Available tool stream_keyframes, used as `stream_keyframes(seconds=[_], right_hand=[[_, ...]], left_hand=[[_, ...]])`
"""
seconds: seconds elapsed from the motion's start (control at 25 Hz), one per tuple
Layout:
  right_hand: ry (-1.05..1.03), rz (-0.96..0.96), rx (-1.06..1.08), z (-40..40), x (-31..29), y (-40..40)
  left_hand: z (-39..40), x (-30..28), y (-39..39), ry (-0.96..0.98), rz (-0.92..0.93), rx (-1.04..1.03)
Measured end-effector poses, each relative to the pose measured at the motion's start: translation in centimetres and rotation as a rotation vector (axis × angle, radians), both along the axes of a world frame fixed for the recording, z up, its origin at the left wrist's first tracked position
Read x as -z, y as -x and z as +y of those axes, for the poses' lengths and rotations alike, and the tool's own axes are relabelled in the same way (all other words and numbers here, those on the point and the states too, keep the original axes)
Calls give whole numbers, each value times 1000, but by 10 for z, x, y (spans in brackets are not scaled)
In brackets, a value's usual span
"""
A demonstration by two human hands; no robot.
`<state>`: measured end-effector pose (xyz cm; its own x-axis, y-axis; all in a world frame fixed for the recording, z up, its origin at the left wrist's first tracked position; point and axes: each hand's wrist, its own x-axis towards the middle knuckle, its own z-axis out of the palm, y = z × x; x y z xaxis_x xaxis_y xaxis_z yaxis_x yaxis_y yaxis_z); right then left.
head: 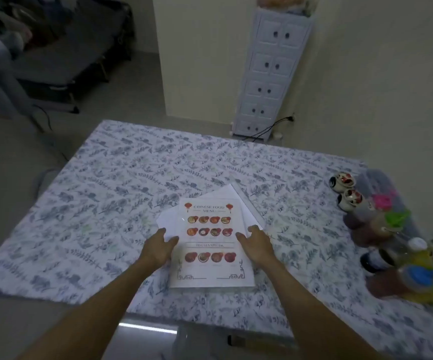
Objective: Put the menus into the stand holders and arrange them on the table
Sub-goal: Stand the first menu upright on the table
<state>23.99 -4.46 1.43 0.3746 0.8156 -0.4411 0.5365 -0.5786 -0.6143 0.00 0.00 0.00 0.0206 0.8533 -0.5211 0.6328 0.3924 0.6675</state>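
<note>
Left hand (158,249) flat on pile, fingers apart | right hand (255,244) same, gripping nothing | printed white paper menus (212,242) stacked near floral-clothed table's (106,183) front edge | tip: slide the top sheet free, pin the rest

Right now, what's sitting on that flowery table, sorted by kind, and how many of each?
Printed menu facing up: 1
Plain white sheets fanned under it: at least 2, exact number hidden
Small painted jars: 2
Bottles and jars with coloured lids at the right edge: about 5, blurred
Total: roughly 10
</note>
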Motion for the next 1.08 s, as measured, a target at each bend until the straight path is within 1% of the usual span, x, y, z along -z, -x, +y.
stream_keyframes(seconds=[0.08, 0.12, 0.24, 0.4, 0.52, 0.64, 0.8, 0.92, 1.08], right_hand=[[48, 69, 112, 10, 17, -2], [68, 117, 180, 13, 27, -3], [63, 203, 269, 22, 46, -6], [29, 252, 408, 25, 54, -11], [34, 311, 447, 23, 52, -10], [-22, 352, 473, 17, 37, -9], [-129, 398, 516, -2, 6, -17], [-226, 418, 570, -26, -12, -36], [-314, 378, 597, -57, -29, -82]], left_hand=[[10, 14, -4, 42, -32, -94], [15, 23, -6, 82, -76, -143], [28, 43, -10, 152, -202, -247], [33, 47, -5, 136, -256, -276], [32, 39, 5, 136, -292, -251], [28, 21, 15, 145, -422, -227], [19, -16, 16, 124, -556, -82], [12, -36, -5, 108, -593, 49], [0, -46, -58, 35, -620, 134]])
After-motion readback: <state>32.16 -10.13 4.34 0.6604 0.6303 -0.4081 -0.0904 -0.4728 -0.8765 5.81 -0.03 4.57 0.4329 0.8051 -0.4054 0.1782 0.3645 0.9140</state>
